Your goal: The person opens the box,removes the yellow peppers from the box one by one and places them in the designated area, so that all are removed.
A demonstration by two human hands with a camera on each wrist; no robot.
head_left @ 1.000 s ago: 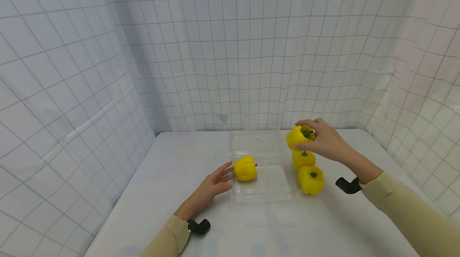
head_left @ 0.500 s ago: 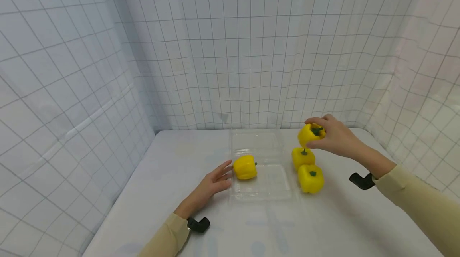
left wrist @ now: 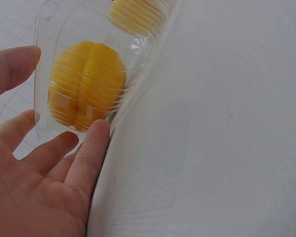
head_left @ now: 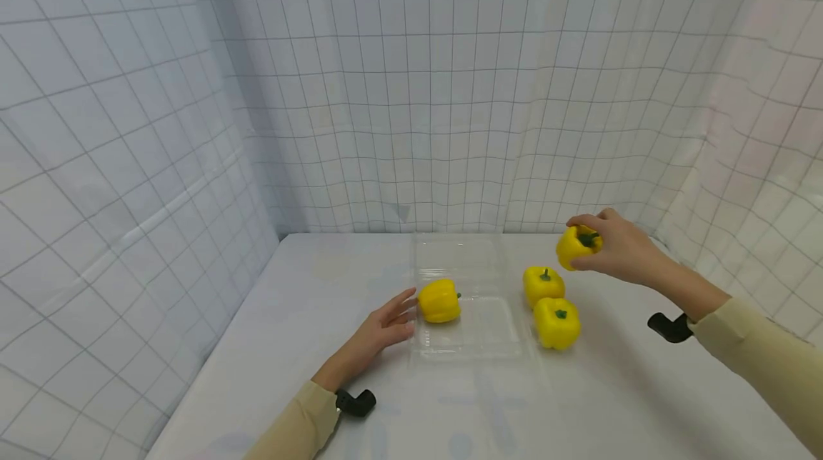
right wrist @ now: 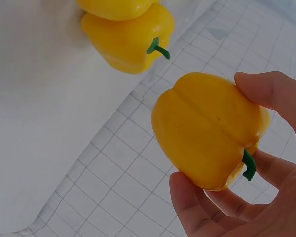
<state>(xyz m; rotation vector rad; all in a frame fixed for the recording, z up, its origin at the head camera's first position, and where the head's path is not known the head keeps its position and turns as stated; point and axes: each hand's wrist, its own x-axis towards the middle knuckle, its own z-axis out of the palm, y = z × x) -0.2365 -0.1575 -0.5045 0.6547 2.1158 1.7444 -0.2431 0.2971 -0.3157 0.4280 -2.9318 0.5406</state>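
Note:
My right hand (head_left: 620,249) grips a yellow bell pepper (right wrist: 207,128) with a green stem, thumb on one side and fingers on the other. It is held up at the back right of the table. A clear plastic clamshell container (head_left: 485,324) lies with its lid (head_left: 456,254) laid back. One yellow bell pepper (head_left: 439,301) lies on its side in the container's left part, stem pointing right. My left hand (head_left: 369,335) rests beside it, its loosely extended fingertips at the container's ribbed left wall (left wrist: 84,86).
Right of the container, two more yellow bell peppers stand in a row, a nearer one (head_left: 556,323) and a farther one (head_left: 543,286). The white table (head_left: 321,281) is enclosed at the back and sides by grid-patterned white curtains (head_left: 386,88).
My right hand has carried its bell pepper to the right, from above the farther standing pepper to beyond its right side. My left hand and the container have stayed in place.

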